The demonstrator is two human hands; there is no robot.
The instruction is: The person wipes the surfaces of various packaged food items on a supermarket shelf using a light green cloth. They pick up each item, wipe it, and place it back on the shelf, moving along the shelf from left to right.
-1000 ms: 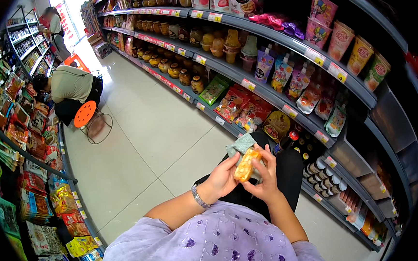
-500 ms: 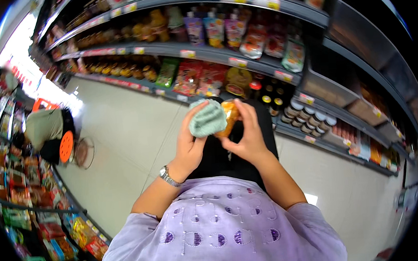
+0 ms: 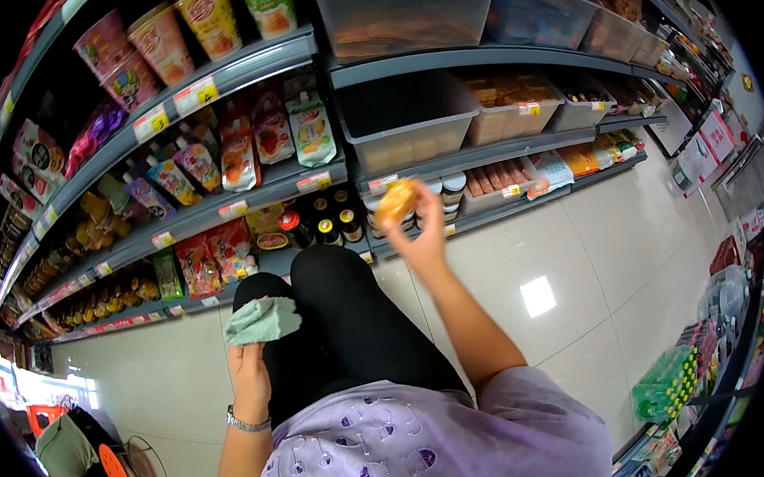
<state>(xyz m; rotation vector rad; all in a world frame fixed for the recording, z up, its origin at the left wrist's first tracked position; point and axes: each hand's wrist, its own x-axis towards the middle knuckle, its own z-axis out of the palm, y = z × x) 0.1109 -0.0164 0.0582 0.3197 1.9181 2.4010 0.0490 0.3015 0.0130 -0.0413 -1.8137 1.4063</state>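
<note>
Right hand (image 3: 421,234), nearer the bin (image 3: 416,150), is clamped on the yellow pack (image 3: 396,202) beyond its palm, long axis slanting up-right; left hand (image 3: 250,378) grips the cloth (image 3: 264,321).

Exposure is bright across the tiled floor (image 3: 498,381) on both sides of the black trousers (image 3: 352,320). Right of the trousers, a hard-edged white reflection glares off the tiles. Far left of them, a bright opening (image 3: 42,386) is blown out to white. Above the trousers, recesses in the shelves (image 3: 250,68) fall into deep shadow; the trousers themselves show little detail. Just above and right of them, the right hand (image 3: 422,236) and yellow item (image 3: 397,204) are blurred. Farthest from the trousers, straight edges bow strongly and the corners are black.
</note>
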